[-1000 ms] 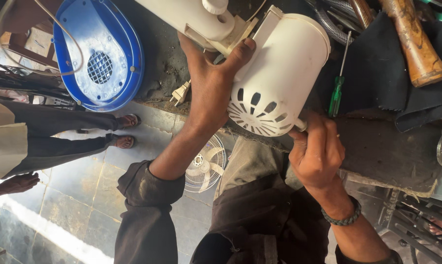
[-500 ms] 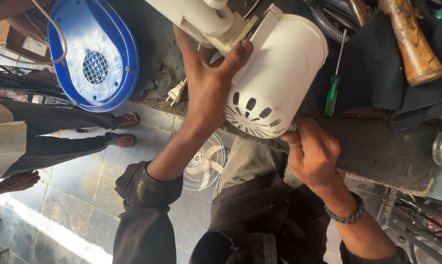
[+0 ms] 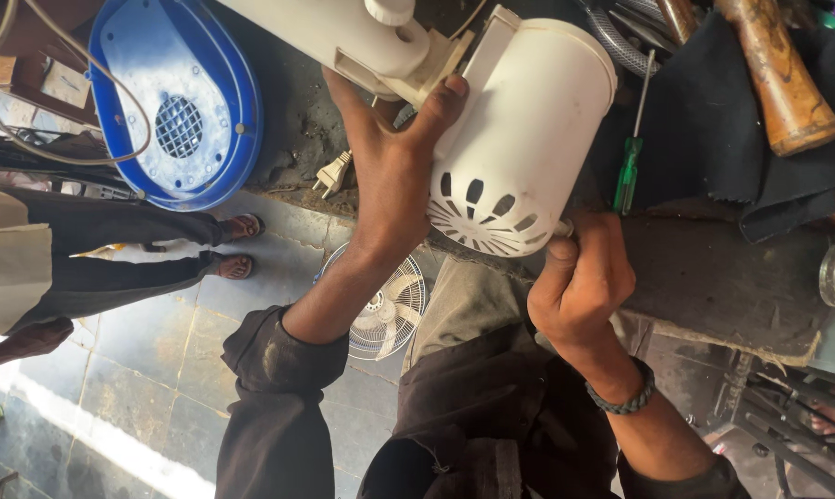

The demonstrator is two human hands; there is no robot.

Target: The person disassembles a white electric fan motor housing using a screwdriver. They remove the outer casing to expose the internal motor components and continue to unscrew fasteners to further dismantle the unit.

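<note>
A white plastic fan motor housing [image 3: 528,120] with a vented end lies on the dark workbench [image 3: 713,277], joined to a white stand tube [image 3: 325,32]. My left hand [image 3: 394,171] grips the housing at its side, thumb up on the bracket by the tube. My right hand [image 3: 579,277] is curled shut against the lower rim of the vented end, pinching a small pale part there. What that part is I cannot tell.
A green-handled screwdriver [image 3: 630,166] lies right of the housing on a dark cloth [image 3: 713,120], beside a wooden handle [image 3: 778,83]. A blue fan base [image 3: 172,102] and a plug [image 3: 334,174] lie left. A person's sandalled feet [image 3: 237,245] and a small fan [image 3: 385,310] are on the floor.
My right hand has shifted slightly along the housing's vented rim. My left hand keeps its grip and the housing stays in place.
</note>
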